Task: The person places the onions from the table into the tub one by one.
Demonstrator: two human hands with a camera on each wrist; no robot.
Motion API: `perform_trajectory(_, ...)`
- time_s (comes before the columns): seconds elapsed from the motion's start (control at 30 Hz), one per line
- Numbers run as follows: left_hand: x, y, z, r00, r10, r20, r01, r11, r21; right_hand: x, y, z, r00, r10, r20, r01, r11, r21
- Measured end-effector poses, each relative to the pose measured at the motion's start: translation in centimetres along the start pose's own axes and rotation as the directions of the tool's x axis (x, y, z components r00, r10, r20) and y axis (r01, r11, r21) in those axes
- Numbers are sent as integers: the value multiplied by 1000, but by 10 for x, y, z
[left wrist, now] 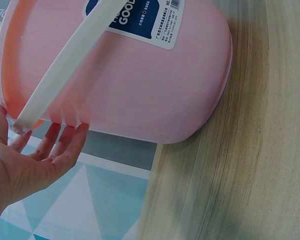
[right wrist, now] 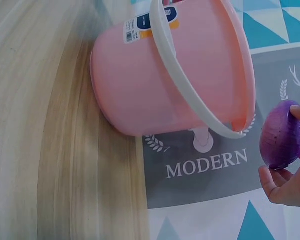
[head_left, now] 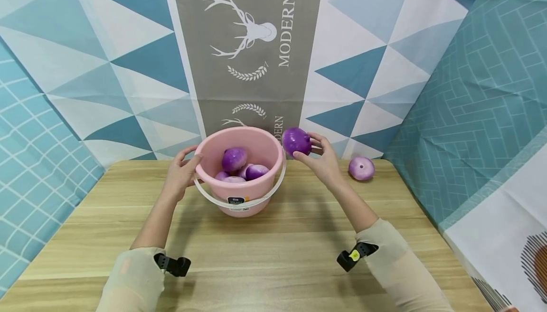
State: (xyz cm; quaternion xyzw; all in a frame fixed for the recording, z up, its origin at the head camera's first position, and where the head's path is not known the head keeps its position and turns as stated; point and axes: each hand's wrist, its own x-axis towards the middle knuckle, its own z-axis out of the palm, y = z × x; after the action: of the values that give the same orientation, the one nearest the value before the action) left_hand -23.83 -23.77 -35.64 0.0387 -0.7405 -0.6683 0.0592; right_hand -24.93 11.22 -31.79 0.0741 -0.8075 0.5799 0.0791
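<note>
A pink bucket (head_left: 239, 191) with a white handle (head_left: 256, 201) hanging down its front stands at the back of the table, with several purple onions (head_left: 234, 159) inside. My left hand (head_left: 181, 174) grips the bucket's left rim, thumb over the edge and fingers against the outer wall, as the left wrist view shows. Beside the right rim, level with the bucket's top, my right hand (head_left: 322, 160) holds a shiny purple onion (head_left: 296, 141) between thumb and fingers. Another, paler onion (head_left: 361, 168) lies on the table to the right of that hand.
The wooden table (head_left: 265, 260) reaches back to a patterned cloth (head_left: 354, 65) with triangles and a deer print. Blue tiled cloths (head_left: 30, 160) hang at both sides. Each forearm wears a black strap mount (head_left: 173, 263) over a pale sleeve.
</note>
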Motion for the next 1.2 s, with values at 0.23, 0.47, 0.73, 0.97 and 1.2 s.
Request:
perform_trajectory(0.23,0,1,0,1000,-1,-2,1,1000,-9,0,-5,6,999,-33,0,33,999,31)
perform_trajectory(0.47,0,1,0,1000,1,3,-1,1000,-15,0,-11,12,998,-59,11,58,997,54)
perform_trajectory(0.73,0,1,-1,1000,-3,1,3,1000,-9,2,-18,20,997,-78,26,76,995,62)
perform_trajectory(0.97,0,1,0,1000,-9,2,9,1000,-14,4,-24,27,996,-80,36,77,995,65)
perform_trajectory(1.2,-1,2,-1,1000,-12,8,12,1000,-7,4,-33,37,994,-93,51,89,993,74)
